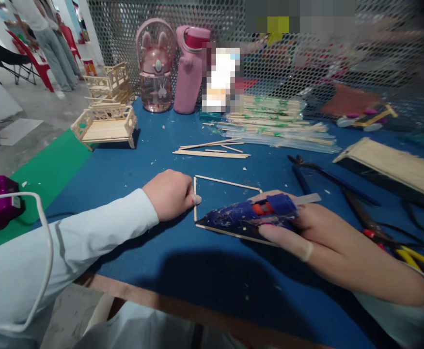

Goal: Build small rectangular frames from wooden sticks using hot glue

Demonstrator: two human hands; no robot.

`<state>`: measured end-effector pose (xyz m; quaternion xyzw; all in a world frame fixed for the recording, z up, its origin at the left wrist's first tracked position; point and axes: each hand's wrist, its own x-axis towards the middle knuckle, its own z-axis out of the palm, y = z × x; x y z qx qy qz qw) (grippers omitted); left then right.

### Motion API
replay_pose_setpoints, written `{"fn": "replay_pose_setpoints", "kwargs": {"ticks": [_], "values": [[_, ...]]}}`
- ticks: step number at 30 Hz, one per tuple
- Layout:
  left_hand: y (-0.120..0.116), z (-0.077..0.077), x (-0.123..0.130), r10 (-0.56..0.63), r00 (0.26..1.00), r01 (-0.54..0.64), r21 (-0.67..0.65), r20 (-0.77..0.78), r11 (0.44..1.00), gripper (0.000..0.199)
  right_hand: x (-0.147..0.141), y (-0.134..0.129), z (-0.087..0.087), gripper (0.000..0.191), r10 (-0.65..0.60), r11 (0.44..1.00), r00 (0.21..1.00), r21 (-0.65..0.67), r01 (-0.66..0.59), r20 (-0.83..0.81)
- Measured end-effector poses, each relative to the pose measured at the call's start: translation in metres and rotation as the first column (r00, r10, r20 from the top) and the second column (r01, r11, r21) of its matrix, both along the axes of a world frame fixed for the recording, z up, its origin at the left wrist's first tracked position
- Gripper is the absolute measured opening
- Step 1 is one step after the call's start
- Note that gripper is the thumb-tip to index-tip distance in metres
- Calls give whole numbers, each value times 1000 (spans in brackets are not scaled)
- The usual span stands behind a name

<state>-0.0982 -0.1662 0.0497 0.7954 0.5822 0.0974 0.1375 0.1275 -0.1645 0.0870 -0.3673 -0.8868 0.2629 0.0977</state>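
Note:
A frame of thin wooden sticks [227, 182] lies flat on the blue tabletop [139, 174] in a rough four-sided outline. My left hand [168, 196] is closed at its left side, thumb and fingers pinching the left stick. In my right hand [317, 235] is a blue glue gun [248, 211], with a translucent glue stick [308, 198] poking out of its back end. The dark nozzle meets the near left corner of the frame, just below my left thumb. The glue gun and my right hand cover the right side and part of the near stick.
Loose sticks [212, 154] lie beyond the frame, with bagged stick bundles [270, 121] farther back. Small wooden furniture [106, 131] stands far left, beside two pink bottles [190, 72]. Pliers [328, 177] and a wooden panel [397, 165] lie right. A white cable [46, 252] crosses my left sleeve.

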Motion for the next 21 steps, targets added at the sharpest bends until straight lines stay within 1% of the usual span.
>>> {"fn": "replay_pose_setpoints", "kwargs": {"ticks": [10,15,18,19,21], "values": [[0,1,0,9,1000,-9,-8,11,1000,26,2,0,-1,34,-16,1000,1000,9,16,19],[0,0,-1,1,1000,-1,-3,11,1000,26,1,0,-2,34,-37,999,999,-11,37,18],[0,0,0,-2,1000,2,1,11,1000,26,1,0,-2,35,-28,1000,999,-3,28,26],[0,0,0,-1,1000,1,3,10,1000,26,1,0,-2,36,-19,1000,999,1,19,29],[0,0,0,-1,1000,1,1,9,1000,26,1,-1,-2,38,-76,995,997,61,76,6]]}}
